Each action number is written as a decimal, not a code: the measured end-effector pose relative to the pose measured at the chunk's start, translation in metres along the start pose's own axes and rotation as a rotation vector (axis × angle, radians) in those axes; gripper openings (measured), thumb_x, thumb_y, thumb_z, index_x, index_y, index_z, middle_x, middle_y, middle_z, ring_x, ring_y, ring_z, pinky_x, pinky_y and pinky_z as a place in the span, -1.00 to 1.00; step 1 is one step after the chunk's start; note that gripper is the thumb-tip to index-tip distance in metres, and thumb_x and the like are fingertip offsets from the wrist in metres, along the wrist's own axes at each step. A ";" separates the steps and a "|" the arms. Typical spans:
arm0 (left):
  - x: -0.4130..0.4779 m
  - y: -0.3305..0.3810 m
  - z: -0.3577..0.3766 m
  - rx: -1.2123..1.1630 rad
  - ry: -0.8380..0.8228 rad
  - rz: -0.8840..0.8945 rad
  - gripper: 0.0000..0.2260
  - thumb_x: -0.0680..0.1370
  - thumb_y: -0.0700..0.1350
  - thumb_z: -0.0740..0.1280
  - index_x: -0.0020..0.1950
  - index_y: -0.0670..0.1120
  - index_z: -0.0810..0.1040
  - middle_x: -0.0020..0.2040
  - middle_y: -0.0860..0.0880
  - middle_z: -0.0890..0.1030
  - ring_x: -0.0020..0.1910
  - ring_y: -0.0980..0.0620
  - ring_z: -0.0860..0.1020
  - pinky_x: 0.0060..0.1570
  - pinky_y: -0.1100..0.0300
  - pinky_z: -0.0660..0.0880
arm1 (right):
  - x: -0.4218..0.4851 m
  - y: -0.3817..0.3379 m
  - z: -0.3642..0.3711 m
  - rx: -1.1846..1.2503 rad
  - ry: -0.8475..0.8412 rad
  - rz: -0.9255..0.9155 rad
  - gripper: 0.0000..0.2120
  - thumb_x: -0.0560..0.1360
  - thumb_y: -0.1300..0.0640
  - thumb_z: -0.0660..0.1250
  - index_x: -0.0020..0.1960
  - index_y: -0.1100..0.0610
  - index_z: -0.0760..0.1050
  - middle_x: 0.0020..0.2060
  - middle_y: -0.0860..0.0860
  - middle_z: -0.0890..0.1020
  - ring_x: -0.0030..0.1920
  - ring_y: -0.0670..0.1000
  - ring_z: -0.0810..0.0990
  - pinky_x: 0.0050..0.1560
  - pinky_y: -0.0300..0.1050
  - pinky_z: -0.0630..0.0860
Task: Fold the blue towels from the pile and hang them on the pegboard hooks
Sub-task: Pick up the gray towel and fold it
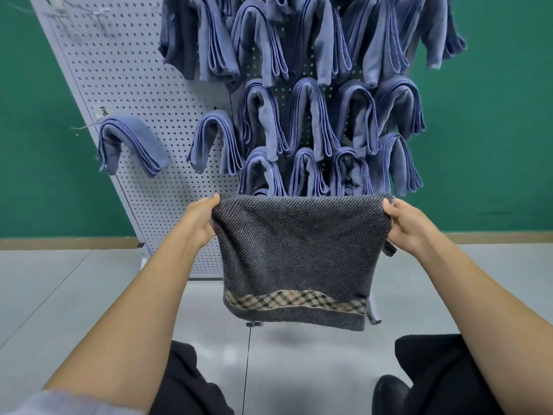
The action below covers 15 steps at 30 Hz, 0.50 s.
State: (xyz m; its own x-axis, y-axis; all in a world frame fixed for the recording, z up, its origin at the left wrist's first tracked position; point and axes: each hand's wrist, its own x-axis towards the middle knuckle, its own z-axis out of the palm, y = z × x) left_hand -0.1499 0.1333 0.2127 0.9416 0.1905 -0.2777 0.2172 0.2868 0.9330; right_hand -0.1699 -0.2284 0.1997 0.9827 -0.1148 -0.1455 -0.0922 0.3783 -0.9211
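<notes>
Holding grey towel [296, 250] at frame centre, pinched by left hand [200, 220] at its top-left corner and by right hand [404, 223] at top-right, before blue towels [311, 121] draped on pegboard [125, 70], upper centre.

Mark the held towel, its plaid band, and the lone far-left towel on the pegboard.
held towel [299, 244]: head view, centre of the cloth.
plaid band [296, 299]: head view, middle of the strip.
far-left towel [133, 128]: head view, top of its fold.
</notes>
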 end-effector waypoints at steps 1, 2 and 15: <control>-0.001 0.001 -0.001 0.019 0.004 0.002 -0.85 0.64 -0.14 0.21 0.02 -0.18 0.53 -0.04 -0.11 0.61 -0.18 0.00 0.57 -0.17 0.12 0.53 | 0.001 0.000 -0.001 -0.010 0.019 0.006 -0.79 0.65 0.25 0.08 -0.01 0.21 0.48 -0.08 0.08 0.59 -0.14 -0.02 0.59 -0.12 -0.15 0.51; -0.002 0.001 -0.002 0.035 0.010 0.006 -0.86 0.63 -0.14 0.22 -0.01 -0.17 0.53 -0.07 -0.09 0.61 -0.18 0.01 0.56 -0.20 0.13 0.52 | 0.002 0.000 -0.002 -0.019 0.045 0.007 -0.80 0.64 0.27 0.10 -0.02 0.21 0.49 -0.09 0.08 0.59 -0.17 -0.02 0.60 -0.16 -0.16 0.52; -0.013 0.006 -0.026 0.129 -0.050 0.135 -0.84 0.57 -0.31 0.27 0.03 -0.12 0.60 -0.04 -0.09 0.61 -0.11 0.04 0.54 0.00 0.17 0.52 | -0.011 -0.002 0.000 -0.356 0.159 -0.187 -0.78 0.54 0.34 0.28 0.16 0.19 0.53 -0.18 0.05 0.56 -0.27 -0.06 0.51 -0.40 -0.38 0.50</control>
State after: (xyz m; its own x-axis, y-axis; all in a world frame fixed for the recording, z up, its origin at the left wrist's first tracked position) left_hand -0.1678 0.1573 0.2159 0.9753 0.1711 -0.1395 0.1165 0.1381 0.9836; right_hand -0.1805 -0.2284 0.2034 0.9532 -0.3021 0.0071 0.0076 0.0006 -1.0000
